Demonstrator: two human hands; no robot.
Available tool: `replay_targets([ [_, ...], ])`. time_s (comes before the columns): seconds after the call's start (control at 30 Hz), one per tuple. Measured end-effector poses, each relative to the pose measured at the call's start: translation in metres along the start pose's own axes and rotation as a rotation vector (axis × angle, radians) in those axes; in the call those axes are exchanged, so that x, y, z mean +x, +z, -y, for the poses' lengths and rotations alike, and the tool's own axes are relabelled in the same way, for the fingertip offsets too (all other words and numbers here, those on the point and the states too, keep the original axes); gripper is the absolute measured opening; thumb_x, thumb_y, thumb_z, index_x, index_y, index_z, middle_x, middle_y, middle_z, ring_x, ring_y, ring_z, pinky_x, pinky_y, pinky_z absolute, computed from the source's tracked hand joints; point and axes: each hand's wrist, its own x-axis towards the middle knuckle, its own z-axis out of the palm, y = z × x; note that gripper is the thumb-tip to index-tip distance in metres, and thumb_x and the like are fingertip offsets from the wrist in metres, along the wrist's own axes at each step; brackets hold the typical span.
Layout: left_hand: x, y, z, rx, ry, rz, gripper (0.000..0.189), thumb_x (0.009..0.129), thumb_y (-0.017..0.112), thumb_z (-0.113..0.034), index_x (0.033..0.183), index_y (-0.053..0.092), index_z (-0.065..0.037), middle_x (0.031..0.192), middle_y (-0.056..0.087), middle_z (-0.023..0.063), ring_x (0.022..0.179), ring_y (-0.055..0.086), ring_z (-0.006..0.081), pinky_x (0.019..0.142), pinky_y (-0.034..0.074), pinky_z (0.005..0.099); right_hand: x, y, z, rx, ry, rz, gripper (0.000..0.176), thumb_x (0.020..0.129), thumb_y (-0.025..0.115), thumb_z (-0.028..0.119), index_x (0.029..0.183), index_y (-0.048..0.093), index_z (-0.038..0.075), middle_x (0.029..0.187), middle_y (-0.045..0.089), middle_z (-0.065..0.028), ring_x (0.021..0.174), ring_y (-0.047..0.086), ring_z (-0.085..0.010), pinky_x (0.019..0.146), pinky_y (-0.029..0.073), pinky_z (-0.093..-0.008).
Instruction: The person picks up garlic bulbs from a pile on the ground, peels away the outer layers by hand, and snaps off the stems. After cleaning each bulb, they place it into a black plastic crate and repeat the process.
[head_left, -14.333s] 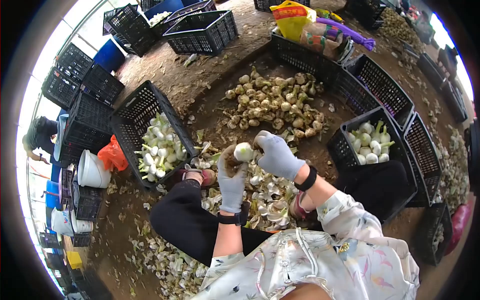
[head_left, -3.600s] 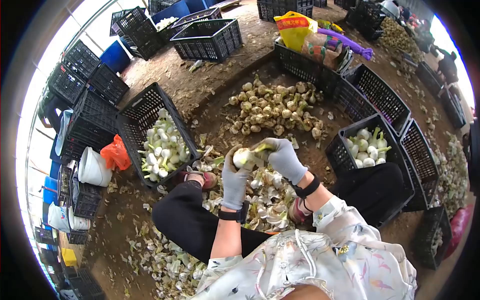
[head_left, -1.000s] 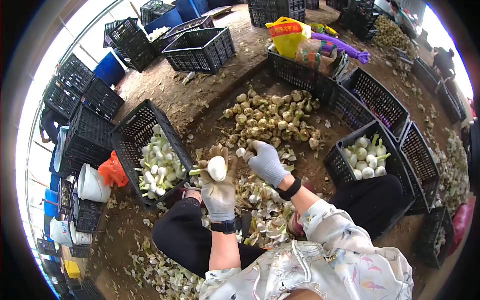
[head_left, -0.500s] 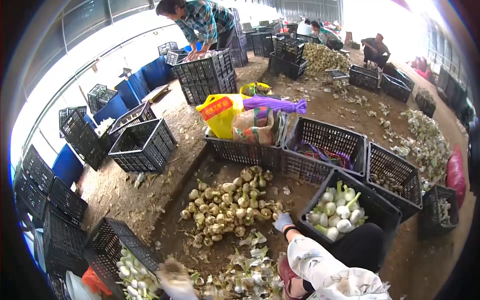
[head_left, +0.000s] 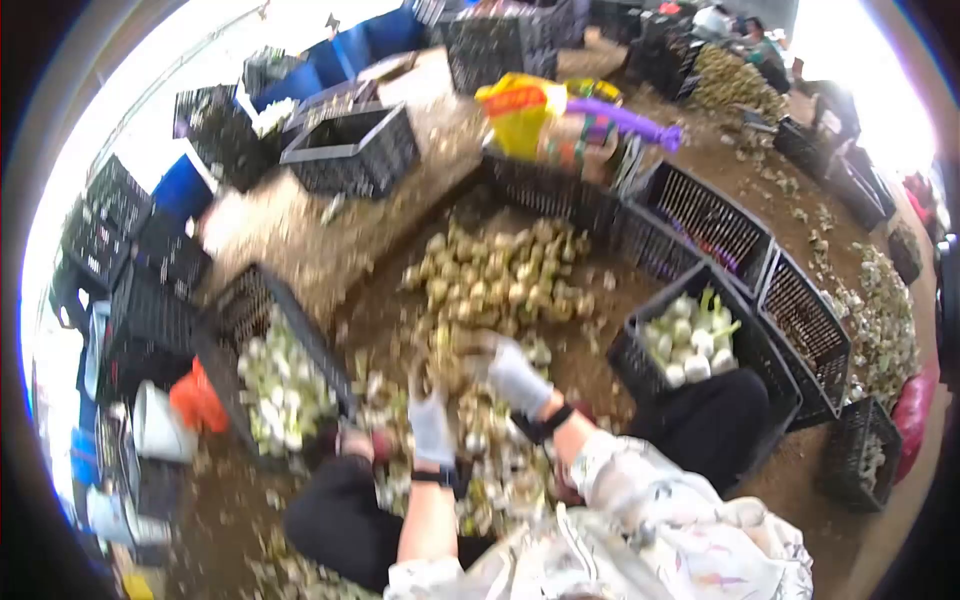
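Too blurry to tell if left hand (head_left: 432,425) or right hand (head_left: 518,378) grips anything, they're apart beside the bulb pile (head_left: 490,280); bulbs seem firm, light, flaky-skinned, so grab the body.

Dirt floor (head_left: 330,250): bulb pile (head_left: 500,280), black crates (head_left: 350,150), peelings (head_left: 500,460)

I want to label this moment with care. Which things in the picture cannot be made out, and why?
- Head view, left hand and right hand: motion blur hides whether either grips anything.
- Head view, peelings heap by the knees: smeared, so single pieces cannot be told apart.
- Head view, left crate: its pale contents are blurred.
- Head view, small crate near the right edge: its contents are too small to tell.
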Motion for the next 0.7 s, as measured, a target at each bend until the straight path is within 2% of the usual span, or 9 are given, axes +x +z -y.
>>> replay_targets([
  [0.03,0.005,-0.004,-0.023,-0.743,-0.446,-0.156,0.052,0.093,0.058,0.004,0.141,0.043,-0.007,0.129,0.056,0.0067,0.106,0.06,0.0147,0.09,0.053,0.0297,-0.005,0.017,0.016,0.043,0.03,-0.123,0.035,0.088,0.069,0.01,0.121,0.06,0.003,0.1,0.068,-0.0039,0.09,0.062,-0.0117,0.073,0.054,-0.0287],
  [0.1,-0.003,-0.015,-0.05,-0.531,-0.309,-0.162,0.067,0.089,0.064,0.004,0.147,0.035,-0.008,0.135,0.051,0.0065,0.115,0.055,0.0177,0.095,0.05,0.0317,-0.016,0.035,0.028,0.032,0.096,-0.108,0.036,0.089,0.071,0.02,0.118,0.061,0.001,0.098,0.067,-0.0007,0.086,0.061,-0.0081,0.074,0.051,-0.0253],
  [0.17,-0.009,-0.023,-0.055,-0.568,-0.209,-0.104,0.071,0.085,0.065,0.009,0.148,0.036,-0.009,0.134,0.052,0.0044,0.112,0.055,0.0147,0.094,0.05,0.029,-0.026,0.055,0.031,-0.174,0.058,0.014,0.036,0.089,0.072,0.023,0.114,0.063,0.0,0.098,0.066,-0.0012,0.086,0.06,-0.007,0.076,0.049,-0.0232],
  [0.2,-0.016,-0.027,-0.046,-0.44,-0.157,-0.076,0.073,0.083,0.062,0.014,0.147,0.036,-0.009,0.13,0.053,0.0032,0.11,0.056,0.0134,0.093,0.05,0.0272,-0.028,0.061,0.022,-0.049,0.047,0.043,0.033,0.088,0.073,0.024,0.11,0.065,0.0,0.099,0.067,-0.0019,0.088,0.059,-0.0065,0.077,0.047,-0.023],
  [0.3,-0.024,-0.03,-0.05,-0.426,-0.085,-0.079,0.067,0.081,0.059,0.017,0.141,0.043,-0.007,0.124,0.057,0.0051,0.11,0.058,0.0157,0.092,0.051,0.0284,-0.039,0.078,0.028,-0.095,-0.008,-0.036,0.026,0.087,0.074,0.016,0.105,0.066,-0.001,0.094,0.069,-0.0027,0.082,0.061,-0.0077,0.074,0.05,-0.024],
  [0.43,-0.031,-0.037,-0.063,-0.416,-0.086,-0.107,0.061,0.079,0.062,0.017,0.134,0.047,-0.005,0.122,0.058,0.0057,0.109,0.059,0.0168,0.092,0.051,0.0294,-0.047,0.078,0.025,-0.017,-0.008,0.001,0.02,0.088,0.071,0.009,0.105,0.066,-0.001,0.092,0.069,-0.0028,0.078,0.062,-0.0083,0.072,0.051,-0.0241],
  [0.5,-0.032,-0.038,-0.07,-0.48,-0.141,-0.143,0.061,0.076,0.067,0.017,0.13,0.049,-0.004,0.12,0.059,0.0054,0.109,0.059,0.017,0.093,0.051,0.0308,-0.05,0.071,0.024,0.038,0.057,0.062,0.025,0.088,0.069,0.005,0.112,0.064,-0.003,0.105,0.069,-0.007,0.088,0.065,-0.0116,0.08,0.052,-0.0263],
  [0.53,-0.033,-0.038,-0.069,-0.482,-0.14,-0.143,0.061,0.076,0.067,0.017,0.13,0.049,-0.004,0.12,0.059,0.0054,0.109,0.059,0.017,0.093,0.051,0.0308,-0.051,0.072,0.025,0.091,0.057,0.076,0.025,0.089,0.068,0.007,0.112,0.064,-0.003,0.104,0.068,-0.0063,0.088,0.065,-0.011,0.08,0.052,-0.026],
  [0.7,-0.036,-0.032,-0.054,-0.227,-0.039,-0.118,0.064,0.072,0.071,0.018,0.128,0.05,-0.005,0.119,0.059,0.006,0.108,0.06,0.0176,0.095,0.051,0.032,-0.051,0.076,0.026,-0.074,0.049,-0.002,0.025,0.091,0.068,0.009,0.113,0.064,-0.003,0.103,0.068,-0.0046,0.089,0.064,-0.0097,0.079,0.053,-0.0257],
])
